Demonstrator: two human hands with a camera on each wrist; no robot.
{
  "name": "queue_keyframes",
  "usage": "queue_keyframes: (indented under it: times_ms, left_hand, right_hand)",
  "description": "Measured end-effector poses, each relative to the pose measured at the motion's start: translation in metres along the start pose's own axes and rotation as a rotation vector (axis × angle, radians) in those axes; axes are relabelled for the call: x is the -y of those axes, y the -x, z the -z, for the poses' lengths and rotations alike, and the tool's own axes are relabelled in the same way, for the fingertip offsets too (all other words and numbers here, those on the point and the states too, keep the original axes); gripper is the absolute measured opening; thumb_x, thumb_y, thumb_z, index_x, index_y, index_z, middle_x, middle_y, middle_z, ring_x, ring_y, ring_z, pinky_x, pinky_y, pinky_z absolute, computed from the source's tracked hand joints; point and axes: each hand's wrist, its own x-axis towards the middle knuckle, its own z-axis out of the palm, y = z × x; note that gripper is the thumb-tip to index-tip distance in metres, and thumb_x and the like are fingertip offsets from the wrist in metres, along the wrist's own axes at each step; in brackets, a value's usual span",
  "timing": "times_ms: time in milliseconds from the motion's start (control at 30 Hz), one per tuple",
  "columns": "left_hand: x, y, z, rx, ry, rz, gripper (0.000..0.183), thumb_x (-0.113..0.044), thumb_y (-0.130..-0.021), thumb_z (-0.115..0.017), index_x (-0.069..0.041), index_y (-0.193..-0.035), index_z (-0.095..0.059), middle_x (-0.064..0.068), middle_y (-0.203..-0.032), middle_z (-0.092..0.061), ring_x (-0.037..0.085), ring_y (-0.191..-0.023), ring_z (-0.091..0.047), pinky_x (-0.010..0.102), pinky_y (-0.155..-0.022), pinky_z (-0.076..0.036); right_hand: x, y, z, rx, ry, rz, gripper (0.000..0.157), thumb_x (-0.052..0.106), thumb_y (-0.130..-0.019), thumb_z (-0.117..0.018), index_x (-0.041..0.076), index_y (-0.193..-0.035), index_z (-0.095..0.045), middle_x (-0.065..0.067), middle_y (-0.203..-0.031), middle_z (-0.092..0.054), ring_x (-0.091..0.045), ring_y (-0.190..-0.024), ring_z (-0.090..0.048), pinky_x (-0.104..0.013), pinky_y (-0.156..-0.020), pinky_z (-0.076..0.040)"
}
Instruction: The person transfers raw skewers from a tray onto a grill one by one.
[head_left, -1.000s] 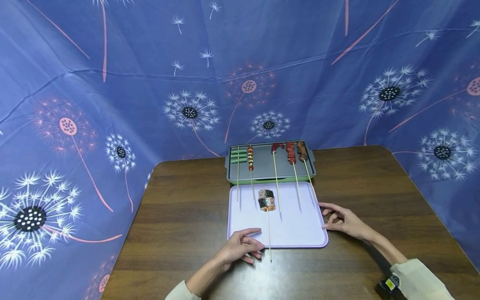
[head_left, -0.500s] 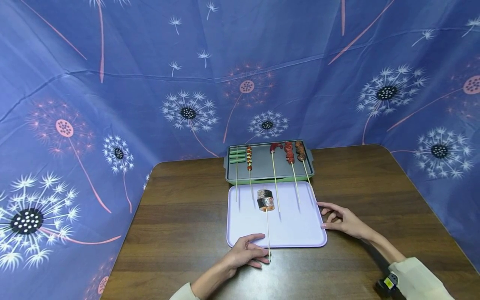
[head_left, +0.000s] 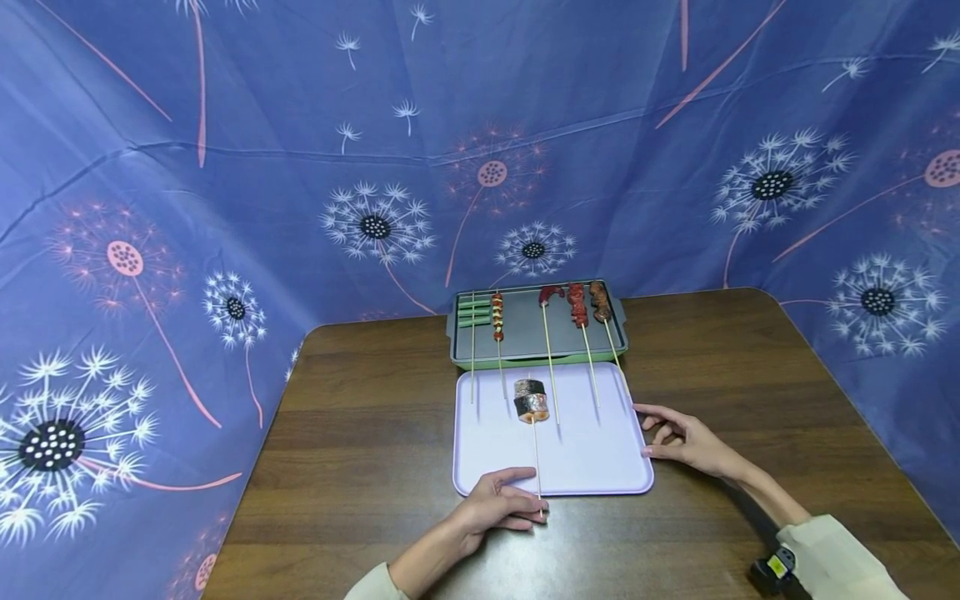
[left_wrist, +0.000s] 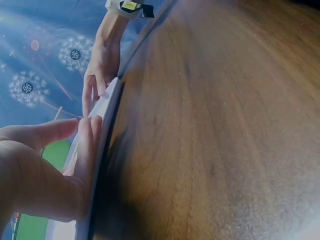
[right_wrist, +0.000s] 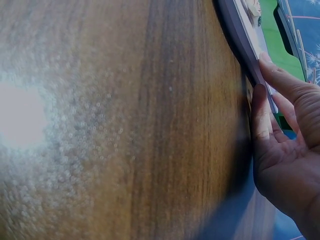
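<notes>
A skewer with two dark-wrapped rolls (head_left: 531,401) lies lengthwise on the lilac tray (head_left: 592,475), its bare stick reaching past the near edge. My left hand (head_left: 495,504) is at the stick's lower end, fingertips beside and under it, thumb and fingers apart in the left wrist view. My right hand (head_left: 693,446) rests its fingertips against the tray's right edge; in the right wrist view the fingers (right_wrist: 280,82) touch the rim.
Behind the tray stands a green grill pan (head_left: 525,329) with grey top. It holds a green vegetable skewer (head_left: 474,313), a red-and-white skewer (head_left: 498,317), a dark red curled one (head_left: 550,293), red meat (head_left: 577,305) and brown meat (head_left: 600,300). Their sticks overhang the tray.
My left hand has moved right and slightly nearer, bringing its fingertips to the stick's end. The right hand stays at the tray edge. The rolls have hardly moved.
</notes>
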Motion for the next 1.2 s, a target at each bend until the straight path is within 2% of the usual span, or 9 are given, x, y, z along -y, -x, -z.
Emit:
queue_keyframes:
  times_ms: [167,533,733,1200]
  left_hand:
    - [-0.001,0.0,0.002,0.003,0.022,-0.001,0.064,0.006,-0.088,-0.073,0.003,-0.147,-0.049,0.015,-0.097,-0.079,0.019,-0.082,-0.078,0.02,-0.065,-0.061]
    - [-0.006,0.002,0.01,0.085,0.074,-0.002,0.06,0.006,-0.091,-0.069,0.0,-0.148,-0.05,0.006,-0.097,-0.079,0.012,-0.078,-0.076,0.015,-0.062,-0.058]
    - [-0.005,0.006,0.014,0.131,0.059,-0.003,0.061,0.002,-0.092,-0.07,-0.002,-0.15,-0.049,-0.002,-0.095,-0.078,0.012,-0.08,-0.076,0.013,-0.062,-0.056]
    - [-0.013,0.017,0.01,0.121,0.035,-0.026,0.061,0.002,-0.089,-0.073,-0.008,-0.147,-0.055,0.001,-0.097,-0.079,0.011,-0.077,-0.076,0.013,-0.057,-0.054]
  right_hand:
    - [0.0,0.0,0.0,-0.002,-0.008,0.0,0.063,-0.003,-0.087,-0.075,-0.018,-0.14,-0.044,-0.021,-0.106,-0.054,-0.002,-0.081,-0.065,-0.021,-0.065,-0.058]
    - [0.002,0.001,-0.001,-0.008,-0.017,-0.001,0.063,-0.002,-0.088,-0.076,-0.017,-0.14,-0.045,-0.017,-0.107,-0.056,-0.003,-0.081,-0.065,-0.021,-0.065,-0.058]
    - [0.003,0.002,-0.001,-0.004,-0.013,-0.016,0.063,-0.001,-0.088,-0.076,-0.016,-0.141,-0.045,-0.018,-0.107,-0.055,-0.002,-0.081,-0.064,-0.021,-0.065,-0.058]
    - [0.002,0.001,-0.001,-0.013,-0.014,-0.021,0.063,-0.001,-0.088,-0.076,-0.014,-0.141,-0.046,-0.014,-0.108,-0.056,0.0,-0.081,-0.062,-0.021,-0.064,-0.058]
